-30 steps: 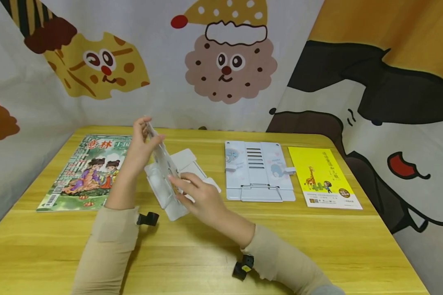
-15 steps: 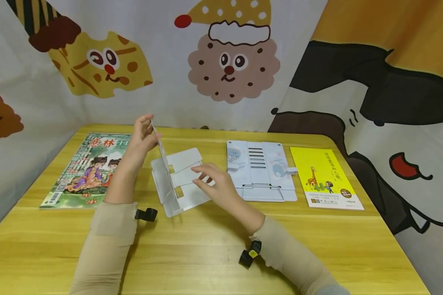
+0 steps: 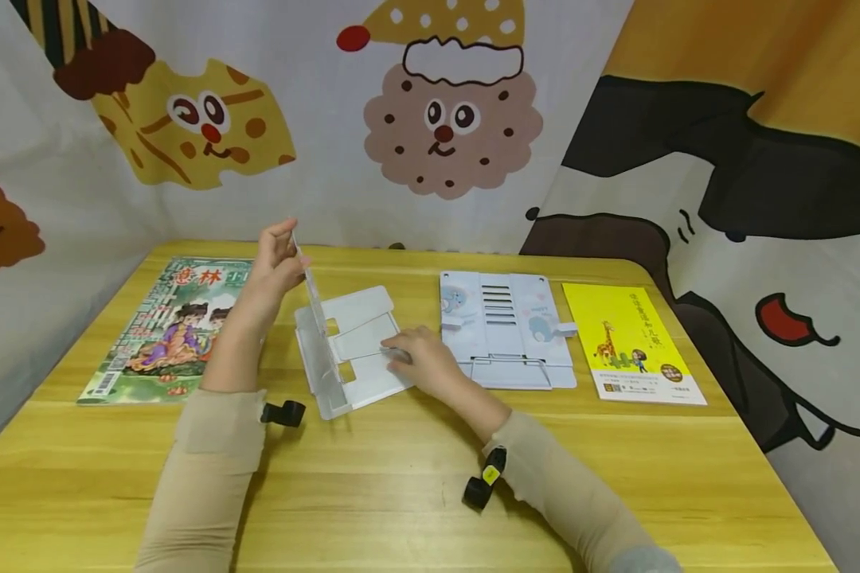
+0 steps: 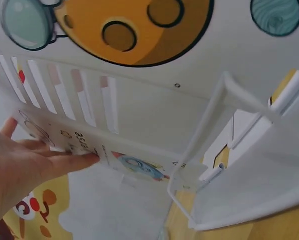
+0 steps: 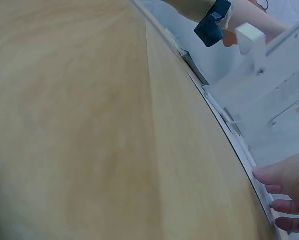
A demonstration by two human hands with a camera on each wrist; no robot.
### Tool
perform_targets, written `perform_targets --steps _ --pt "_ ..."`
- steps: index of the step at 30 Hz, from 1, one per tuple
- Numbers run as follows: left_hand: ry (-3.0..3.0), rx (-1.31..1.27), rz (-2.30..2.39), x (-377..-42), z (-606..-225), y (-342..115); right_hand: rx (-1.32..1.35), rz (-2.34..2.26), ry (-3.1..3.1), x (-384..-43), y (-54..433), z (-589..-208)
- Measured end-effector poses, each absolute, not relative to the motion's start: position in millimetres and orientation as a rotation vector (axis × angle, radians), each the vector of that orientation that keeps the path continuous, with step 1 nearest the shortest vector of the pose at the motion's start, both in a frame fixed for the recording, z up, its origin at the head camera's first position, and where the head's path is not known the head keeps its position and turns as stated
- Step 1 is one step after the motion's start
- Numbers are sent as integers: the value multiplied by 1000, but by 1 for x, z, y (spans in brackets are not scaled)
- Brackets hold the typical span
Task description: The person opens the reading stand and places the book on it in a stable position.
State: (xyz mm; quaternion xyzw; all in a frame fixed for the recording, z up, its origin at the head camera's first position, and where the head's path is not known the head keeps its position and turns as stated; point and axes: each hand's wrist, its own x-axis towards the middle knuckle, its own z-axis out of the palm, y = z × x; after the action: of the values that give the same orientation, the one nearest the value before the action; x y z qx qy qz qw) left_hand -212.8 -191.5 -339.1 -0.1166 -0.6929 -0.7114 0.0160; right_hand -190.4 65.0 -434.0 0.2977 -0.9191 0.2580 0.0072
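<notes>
A white folding book stand (image 3: 365, 302) stands left of the table's middle, its base plate flat and its back panel raised steeply. My left hand (image 3: 267, 274) holds the panel by its upper edge, thumb on one face and fingers on the other. In the left wrist view, the panel (image 4: 154, 105) shows slots, a planet and a rocket print, and a white wire bracket (image 4: 199, 132). My right hand (image 3: 430, 362) grips the right edge of the base plate with curled fingers. In the right wrist view, the thumb of the right hand (image 5: 292, 182) lies at that edge.
A second book stand (image 3: 509, 334), pale blue, lies folded flat to the right. Beyond it is a yellow book (image 3: 631, 334). A magazine (image 3: 172, 334) lies on the left, partly behind the left forearm. A printed curtain (image 3: 315, 207) hangs behind the wooden table (image 3: 373, 493).
The back panel has swung more upright, baring the base plate. My right hand has left the panel, moved right and come down onto the base's right edge. The left hand keeps its hold.
</notes>
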Motion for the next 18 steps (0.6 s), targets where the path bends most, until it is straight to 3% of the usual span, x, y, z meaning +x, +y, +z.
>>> perform_targets --steps 18 --pt "-1999 -583 -2383 -220 -348 -187 951 953 -2944 -190 63 -439"
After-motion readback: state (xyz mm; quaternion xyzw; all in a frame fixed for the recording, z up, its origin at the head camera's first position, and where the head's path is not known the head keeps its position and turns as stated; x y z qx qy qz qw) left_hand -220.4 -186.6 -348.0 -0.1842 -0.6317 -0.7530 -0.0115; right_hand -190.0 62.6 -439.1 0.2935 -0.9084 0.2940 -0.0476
